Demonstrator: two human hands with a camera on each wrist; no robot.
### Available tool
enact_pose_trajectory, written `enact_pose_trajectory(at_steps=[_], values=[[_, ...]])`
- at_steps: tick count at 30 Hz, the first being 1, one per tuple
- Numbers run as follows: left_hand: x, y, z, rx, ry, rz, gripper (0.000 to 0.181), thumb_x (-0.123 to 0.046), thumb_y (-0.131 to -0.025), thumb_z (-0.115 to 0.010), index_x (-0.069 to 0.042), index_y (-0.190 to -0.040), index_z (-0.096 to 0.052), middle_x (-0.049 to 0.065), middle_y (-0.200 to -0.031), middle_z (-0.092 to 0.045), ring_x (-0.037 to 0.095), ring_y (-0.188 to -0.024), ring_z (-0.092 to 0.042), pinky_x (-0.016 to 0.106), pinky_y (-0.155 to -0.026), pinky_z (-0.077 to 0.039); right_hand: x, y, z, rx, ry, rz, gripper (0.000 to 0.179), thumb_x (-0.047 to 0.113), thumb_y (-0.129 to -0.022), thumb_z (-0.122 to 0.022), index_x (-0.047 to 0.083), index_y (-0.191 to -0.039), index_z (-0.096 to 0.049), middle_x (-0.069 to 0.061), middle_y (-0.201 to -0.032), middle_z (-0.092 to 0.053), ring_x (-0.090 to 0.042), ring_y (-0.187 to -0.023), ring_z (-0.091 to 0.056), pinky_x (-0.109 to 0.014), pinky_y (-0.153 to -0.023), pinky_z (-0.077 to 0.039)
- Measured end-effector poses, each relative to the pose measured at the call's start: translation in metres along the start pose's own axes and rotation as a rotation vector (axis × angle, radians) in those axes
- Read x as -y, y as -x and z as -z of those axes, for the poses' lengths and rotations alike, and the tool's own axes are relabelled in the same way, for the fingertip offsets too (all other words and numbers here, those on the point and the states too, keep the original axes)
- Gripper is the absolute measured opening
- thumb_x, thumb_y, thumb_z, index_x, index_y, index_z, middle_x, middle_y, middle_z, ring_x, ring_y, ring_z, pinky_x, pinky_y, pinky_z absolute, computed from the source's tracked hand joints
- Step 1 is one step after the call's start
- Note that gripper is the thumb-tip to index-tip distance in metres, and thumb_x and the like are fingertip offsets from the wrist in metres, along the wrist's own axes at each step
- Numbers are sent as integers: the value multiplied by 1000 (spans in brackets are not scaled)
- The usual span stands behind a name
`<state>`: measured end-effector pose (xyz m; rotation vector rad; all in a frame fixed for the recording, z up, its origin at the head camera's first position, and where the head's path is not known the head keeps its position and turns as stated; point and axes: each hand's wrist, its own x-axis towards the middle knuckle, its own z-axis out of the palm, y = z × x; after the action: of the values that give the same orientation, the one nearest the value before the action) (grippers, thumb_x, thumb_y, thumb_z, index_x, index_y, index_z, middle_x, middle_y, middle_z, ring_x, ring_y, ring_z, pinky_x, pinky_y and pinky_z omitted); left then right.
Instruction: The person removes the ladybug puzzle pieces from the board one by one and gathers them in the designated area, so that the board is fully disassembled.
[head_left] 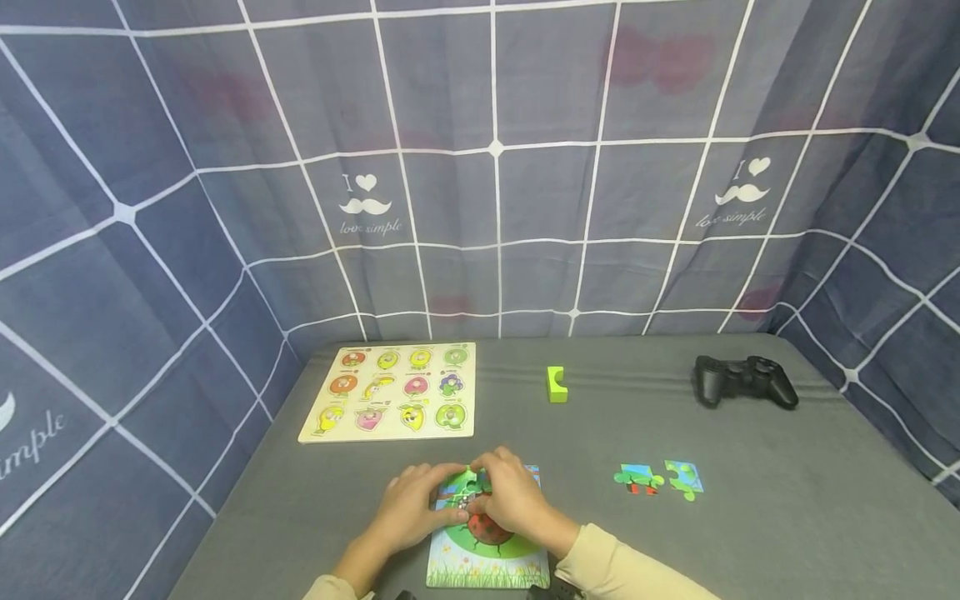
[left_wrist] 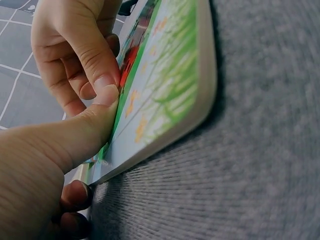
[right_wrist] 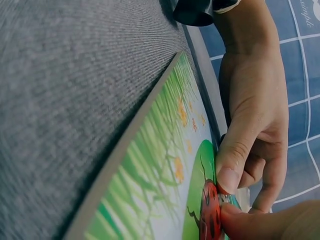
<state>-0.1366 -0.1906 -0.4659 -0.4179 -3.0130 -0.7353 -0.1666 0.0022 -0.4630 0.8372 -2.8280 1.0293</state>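
Observation:
A ladybug jigsaw board (head_left: 487, 573) lies on the table in front of me, grass printed along its near edge. My left hand (head_left: 408, 508) grips its left side, thumb on the picture; in the left wrist view its curled fingers (left_wrist: 76, 195) are beside the edge. Over the upper half of the picture, my right hand (head_left: 517, 497) pinches a jigsaw piece (head_left: 482, 480) between thumb and fingers, mostly covered by them. Both thumbs nearly meet by the red ladybug (right_wrist: 210, 212). Two loose jigsaw pieces (head_left: 637, 477) (head_left: 684, 477) lie to the right.
A wooden fruit puzzle board (head_left: 390, 429) lies at the back left. Behind the jigsaw stands a lime-green notched block (head_left: 555, 387). A black game controller (head_left: 742, 382) rests at the back right. Checked cloth (head_left: 540, 200) hangs round the grey table (head_left: 787, 533).

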Motion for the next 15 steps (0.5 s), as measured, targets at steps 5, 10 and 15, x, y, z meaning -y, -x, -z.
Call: enact_pose_trajectory(at_steps=[5, 10, 15], values=[[-1, 0, -1, 7, 0, 4, 69, -58, -76, -73, -25, -135, -57, -13, -78, -42, 6, -76, -34, 23, -70, -27, -3, 1, 1, -5, 1, 14, 42, 23, -72, -86, 2, -105, -71, -2, -87, -58, -7, -76, -51, -19, -62, -44], [-2, 1, 1, 1, 11, 29, 72, -59, -75, -73, -25, -136, -56, -13, -77, -42, 5, -75, -35, 24, -71, -27, -6, 0, 0, -7, 57, 89, 42, 27, -74, -85, 1, -104, -71, -2, -90, -61, -8, -80, -53, -19, -68, -46], [-3, 1, 1, 7, 13, 37, 77, -60, -74, -72, -22, -139, -53, -13, -79, -46, 5, -77, -36, 24, -71, -28, -7, 1, 1, 40, 10, 117, 45, 22, -77, -83, 3, -113, -63, -2, -97, -62, -11, -88, -53, -20, -75, -47]])
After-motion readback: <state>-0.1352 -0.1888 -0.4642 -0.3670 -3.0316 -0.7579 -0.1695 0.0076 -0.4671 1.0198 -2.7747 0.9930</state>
